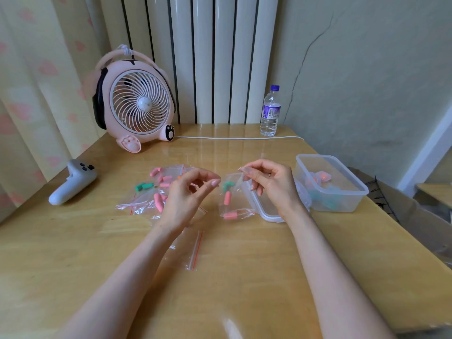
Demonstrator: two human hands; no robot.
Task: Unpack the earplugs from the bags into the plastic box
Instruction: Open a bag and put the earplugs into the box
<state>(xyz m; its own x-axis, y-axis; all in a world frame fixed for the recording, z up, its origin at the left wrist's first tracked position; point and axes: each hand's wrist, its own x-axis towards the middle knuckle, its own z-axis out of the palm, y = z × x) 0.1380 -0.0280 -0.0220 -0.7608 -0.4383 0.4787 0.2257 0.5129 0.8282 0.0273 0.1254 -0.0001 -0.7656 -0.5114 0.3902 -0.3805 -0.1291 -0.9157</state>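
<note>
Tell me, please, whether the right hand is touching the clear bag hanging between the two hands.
Touching. The head view shows the right hand pinching the top edge of the bag between thumb and forefinger.

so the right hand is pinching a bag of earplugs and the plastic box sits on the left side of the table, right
Not quite. The right hand does pinch a bag of earplugs, but the plastic box sits on the right side of the table, not the left; the head view shows it.
</note>
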